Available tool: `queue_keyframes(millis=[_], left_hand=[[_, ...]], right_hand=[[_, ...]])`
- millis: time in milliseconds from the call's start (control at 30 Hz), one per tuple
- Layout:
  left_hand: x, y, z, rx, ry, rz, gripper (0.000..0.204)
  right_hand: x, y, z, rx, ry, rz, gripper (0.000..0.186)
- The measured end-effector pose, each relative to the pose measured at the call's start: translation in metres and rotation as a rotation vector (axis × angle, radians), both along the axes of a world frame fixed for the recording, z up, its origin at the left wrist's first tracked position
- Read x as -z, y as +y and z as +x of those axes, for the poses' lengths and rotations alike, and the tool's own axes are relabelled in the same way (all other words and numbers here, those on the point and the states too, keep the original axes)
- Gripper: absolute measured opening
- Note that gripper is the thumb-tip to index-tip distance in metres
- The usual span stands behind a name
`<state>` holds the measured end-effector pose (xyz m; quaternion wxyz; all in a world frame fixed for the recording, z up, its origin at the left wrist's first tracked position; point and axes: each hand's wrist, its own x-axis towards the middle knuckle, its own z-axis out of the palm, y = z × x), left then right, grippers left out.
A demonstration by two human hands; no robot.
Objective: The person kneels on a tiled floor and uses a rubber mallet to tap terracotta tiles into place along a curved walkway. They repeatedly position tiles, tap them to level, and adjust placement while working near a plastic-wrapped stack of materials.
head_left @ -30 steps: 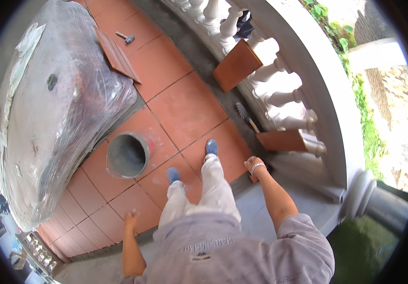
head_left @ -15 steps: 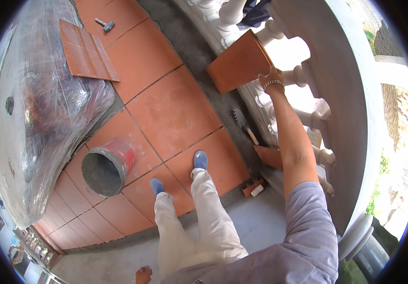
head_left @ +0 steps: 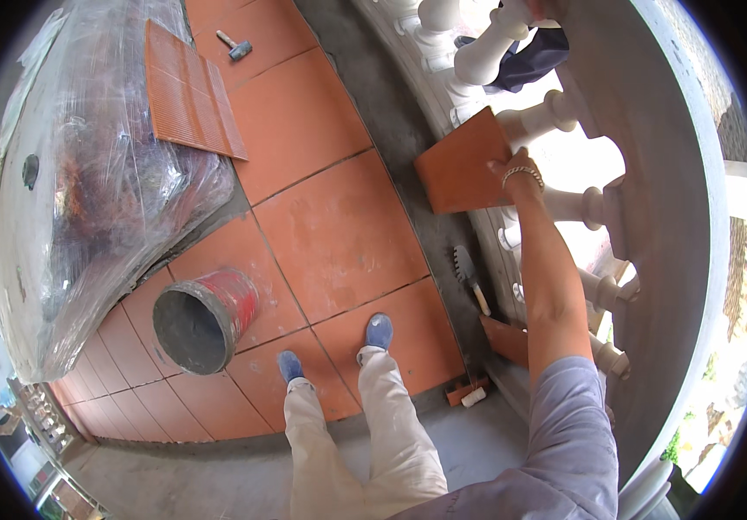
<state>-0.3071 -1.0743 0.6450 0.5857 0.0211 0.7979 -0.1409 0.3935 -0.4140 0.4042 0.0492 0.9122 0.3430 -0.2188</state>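
My right hand (head_left: 521, 167) grips the right edge of a square terracotta tile (head_left: 462, 169), thumb on its face. Tilted, the tile stands over the grey mortar strip beside the white balusters (head_left: 477, 61); my palm hides part of its edge. Nearer to me, a notched trowel (head_left: 469, 273) with a pale handle lies on the strip, and another terracotta piece (head_left: 505, 339) rests past its handle. My left hand is out of the picture.
Large terracotta tiles (head_left: 347, 225) cover the floor under my blue shoes. A mortar-smeared bucket (head_left: 234, 299) stands left. Farther off lie a mallet (head_left: 236, 48) and a ridged tile (head_left: 195, 95) leaning on a plastic-wrapped mass (head_left: 96, 182). A curved rail (head_left: 664, 260) bounds the right side.
My view has shifted, so the floor sits lower and farther right. My right hand still has the tile, whose face is turned more toward me. My left hand has left the lower edge.
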Motion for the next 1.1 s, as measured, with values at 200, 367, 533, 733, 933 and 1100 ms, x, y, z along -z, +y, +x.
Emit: queue_keyframes(millis=[200, 367, 533, 733, 933, 1100], left_hand=[[-0.016, 0.019, 0.017, -0.026, 0.086, -0.017, 0.05], [0.002, -0.006, 0.022, 0.066, 0.047, 0.08, 0.052], [0.016, -0.032, 0.0, 0.143, 0.053, 0.195, 0.05], [0.033, -0.054, -0.005, -0.027, 0.129, 0.344, 0.042], [0.073, -0.043, -0.026, 0.144, 0.024, 0.394, 0.049], [0.089, -0.018, -0.062, -0.209, 0.108, 0.597, 0.035]], right_hand=[[0.018, 0.004, -0.037, -0.186, 0.194, -0.202, 0.056], [0.021, -0.016, -0.05, -0.288, 0.183, -0.035, 0.052], [0.002, -0.055, -0.056, -0.267, 0.146, -0.045, 0.05], [-0.113, -0.15, -0.059, -0.324, 0.115, -0.136, 0.047], [-0.244, -0.239, -0.115, -0.226, 0.196, -0.196, 0.053], [-0.29, -0.306, -0.16, -0.232, 0.257, -0.39, 0.054]])
